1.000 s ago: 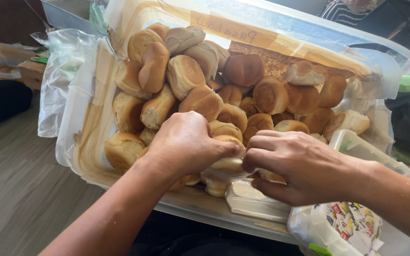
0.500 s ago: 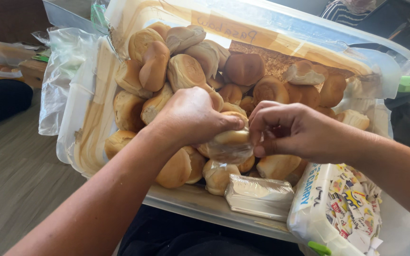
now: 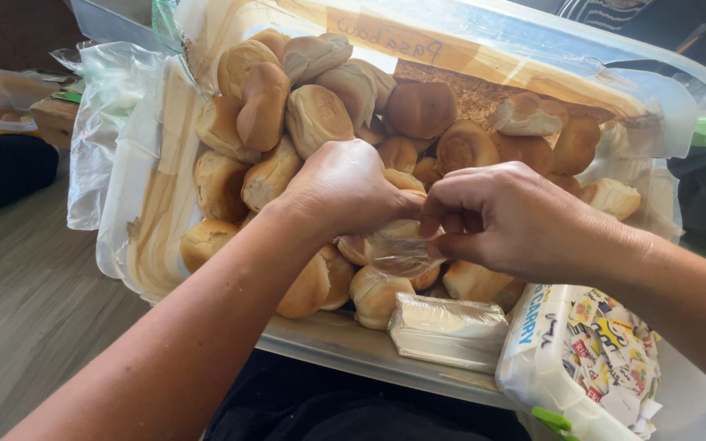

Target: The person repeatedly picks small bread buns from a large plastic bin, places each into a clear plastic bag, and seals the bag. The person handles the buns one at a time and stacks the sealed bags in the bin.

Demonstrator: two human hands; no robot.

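Bread roll (image 3: pixel 398 233) in clear plastic wrap (image 3: pixel 398 260): held between both hands just above the near middle of the roll pile, over the big clear plastic bin (image 3: pixel 663 106). Left hand (image 3: pixel 345 188) is curled closed over the roll's top and left side. Right hand (image 3: pixel 500 216) has thumb and fingertips pinched on the film at the roll's right end. My read: this is wrapping or twisting the film shut. To do it well: left hand holds the roll steady without squashing it, right keeps the film taut and pinches close to the bread so the wrap doesn't bag out. Loose rolls (image 3: pixel 320 114) fill the bin's far and left. Folded stack of film (image 3: pixel 449 327) lies at the near edge, a white packet with colourful print (image 3: pixel 582 359) near right.
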